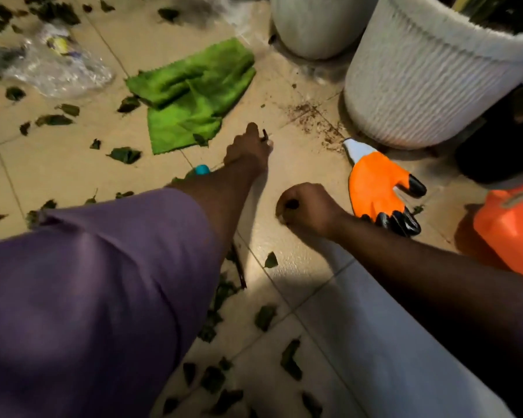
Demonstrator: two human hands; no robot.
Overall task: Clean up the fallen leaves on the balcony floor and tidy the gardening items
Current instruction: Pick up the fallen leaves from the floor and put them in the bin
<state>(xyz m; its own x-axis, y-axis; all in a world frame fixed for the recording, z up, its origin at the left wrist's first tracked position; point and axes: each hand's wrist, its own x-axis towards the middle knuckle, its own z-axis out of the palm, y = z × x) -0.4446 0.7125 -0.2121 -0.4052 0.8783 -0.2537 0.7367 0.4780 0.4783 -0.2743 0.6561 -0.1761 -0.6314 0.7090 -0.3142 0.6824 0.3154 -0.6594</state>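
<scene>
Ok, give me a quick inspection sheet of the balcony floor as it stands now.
Surface: tiled floor, soil crumbs by the ribbed pot.
Job's things: leaves scattered widely; green cloth crumpled; orange glove lying flat.
Clutter: clear plastic bag; orange container.
Hands: left hand pinches a small dark bit; right hand fisted around something dark.
Cables: nothing seen.
Surroundings: second white pot behind.

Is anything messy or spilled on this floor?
Yes. Dark dried leaves lie scattered over the beige tiled floor, brown soil crumbs are spilled beside the ribbed white pot, and a crumpled green cloth lies on the tiles.
</scene>
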